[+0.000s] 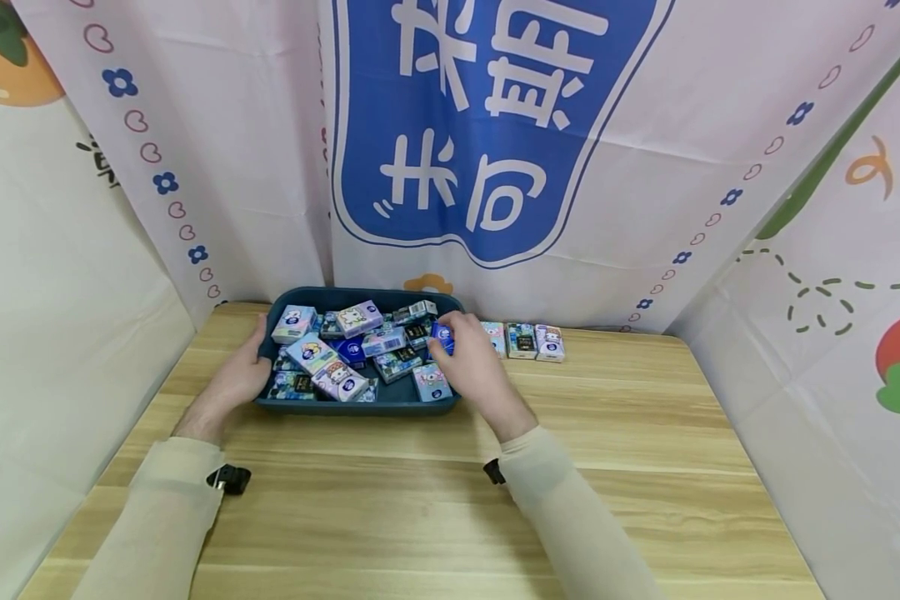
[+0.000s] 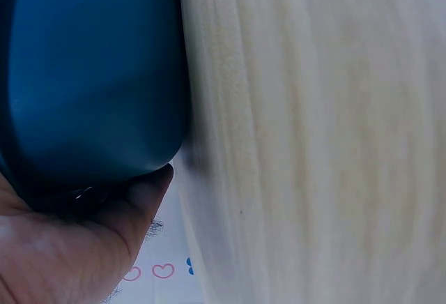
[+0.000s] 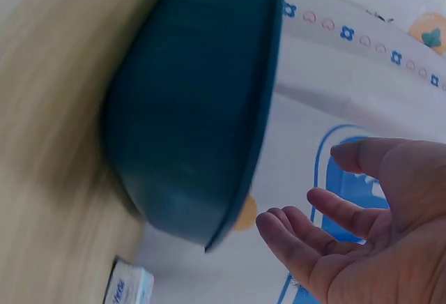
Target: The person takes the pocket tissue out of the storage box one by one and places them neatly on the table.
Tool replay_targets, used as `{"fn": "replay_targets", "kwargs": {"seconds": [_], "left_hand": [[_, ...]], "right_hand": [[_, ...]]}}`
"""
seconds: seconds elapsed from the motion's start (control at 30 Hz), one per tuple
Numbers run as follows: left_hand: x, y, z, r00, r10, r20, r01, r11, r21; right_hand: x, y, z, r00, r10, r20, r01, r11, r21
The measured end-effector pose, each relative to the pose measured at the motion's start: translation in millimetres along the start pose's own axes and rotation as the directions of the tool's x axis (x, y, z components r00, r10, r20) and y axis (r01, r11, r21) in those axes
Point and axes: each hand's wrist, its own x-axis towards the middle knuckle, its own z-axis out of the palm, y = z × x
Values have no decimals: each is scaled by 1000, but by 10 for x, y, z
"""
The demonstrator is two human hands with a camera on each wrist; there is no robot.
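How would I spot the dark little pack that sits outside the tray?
On the wooden table, find the teal tray. Just past its right end runs a row of small packs. The dark pack is second from the right, its neighbours both pale.

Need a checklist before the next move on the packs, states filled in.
1. Left hand on tray: ok, grips its left end.
2. Right hand free: ok, fingers spread in the right wrist view, nothing held.
3. Blue pack by right hand uncovered: not ok, partly hidden.
4. Packs in tray unstacked: not ok, several overlap.
5. Row right of tray, full count: cannot tell, right hand covers part.
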Motion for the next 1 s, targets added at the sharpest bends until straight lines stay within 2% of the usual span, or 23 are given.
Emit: {"fn": "replay_targets", "kwargs": {"seconds": [0.3, 0.6, 0.83, 1.0], "left_hand": [[23, -10, 5, 1000, -12, 3, 12, 1000, -15], [15, -1, 3, 1000, -8, 2, 8, 1000, -8], [7, 6, -2, 1000, 2, 3, -2, 1000, -7], [7, 12, 0, 1000, -3, 3, 3, 1000, -4]], "right_hand": [[-21, -142, 285, 996, -35, 81, 35, 999, -2], [-32, -293, 609, 987, -84, 141, 95, 992, -78], [-33, -413, 794, 977, -115, 181, 128, 990, -59], [-14, -504, 891, 971, -137, 196, 157, 984, -89]]}}
